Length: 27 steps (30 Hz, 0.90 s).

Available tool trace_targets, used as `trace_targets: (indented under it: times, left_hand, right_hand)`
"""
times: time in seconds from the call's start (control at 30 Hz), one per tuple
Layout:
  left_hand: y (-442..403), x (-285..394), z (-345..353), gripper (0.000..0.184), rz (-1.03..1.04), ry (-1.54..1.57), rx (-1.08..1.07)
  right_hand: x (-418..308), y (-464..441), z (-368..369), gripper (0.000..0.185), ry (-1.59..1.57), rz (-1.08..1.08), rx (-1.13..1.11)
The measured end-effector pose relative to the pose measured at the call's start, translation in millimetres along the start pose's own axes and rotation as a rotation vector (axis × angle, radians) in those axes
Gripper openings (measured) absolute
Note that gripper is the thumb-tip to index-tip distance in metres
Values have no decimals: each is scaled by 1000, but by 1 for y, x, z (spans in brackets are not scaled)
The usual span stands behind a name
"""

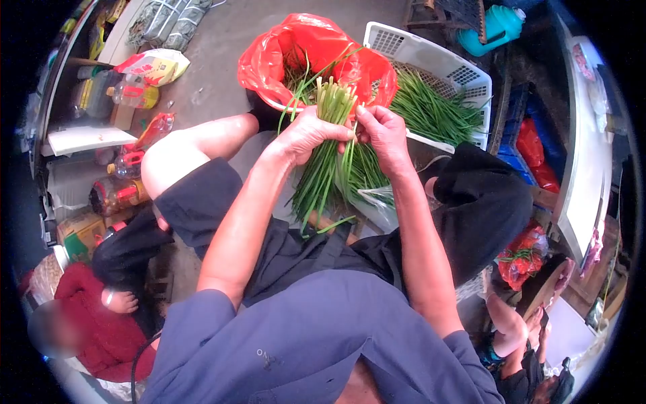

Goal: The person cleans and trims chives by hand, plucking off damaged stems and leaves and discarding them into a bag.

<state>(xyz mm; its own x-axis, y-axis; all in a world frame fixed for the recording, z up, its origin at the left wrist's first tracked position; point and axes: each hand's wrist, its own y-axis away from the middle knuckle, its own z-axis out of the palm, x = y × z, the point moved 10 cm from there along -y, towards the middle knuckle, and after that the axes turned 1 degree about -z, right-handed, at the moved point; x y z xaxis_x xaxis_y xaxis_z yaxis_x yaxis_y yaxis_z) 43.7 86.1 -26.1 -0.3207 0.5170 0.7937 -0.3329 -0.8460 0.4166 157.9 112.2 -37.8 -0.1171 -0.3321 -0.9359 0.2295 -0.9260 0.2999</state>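
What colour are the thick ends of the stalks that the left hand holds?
Pale yellowish green; the stalk ends show best in the head view.

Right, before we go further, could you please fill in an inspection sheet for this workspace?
Surface: grey floor; the work is held above the lap.
Job's things: bundle of green stalks, pale ends away from the wearer; red bag and white crate, both holding greens.
Clutter: bottles at left; teal jug beyond the crate.
Hands: left hand grips the bundle; right hand seemingly pinches a stalk beside it.
Cables: dark cord by the left sleeve.
Surroundings: people at lower left and lower right.
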Motion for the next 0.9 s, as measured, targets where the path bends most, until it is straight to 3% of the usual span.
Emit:
trace_targets:
  times: [0.13,0.3,0.5,0.57,0.73,0.8,0.9]
  left_hand:
    - [2,1,-4,20,-30,49,26]
    - [3,4,-1,20,-38,26,9]
    - [-1,1,-9,23,2,55,28]
    - [-1,1,-8,24,16,53,7]
    - [-3,-2,-7,35,16,45,75]
    - [-4,-4,-6,35,-2,22,62]
    - [-3,-8,-6,34,-48,13,43]
  right_hand:
    - [5,-4,-8,27,92,-45,80]
    - [14,-7,-23,27,-97,-19,203]
    - [16,-6,1,28,-153,9,54]
    - [2,-1,14,27,66,-84,-27]
    - [1,-1,9,27,188,-108,61]
    - [-5,-2,9,29,336,-238,102]
    - [-2,3,9,31,269,-178,112]
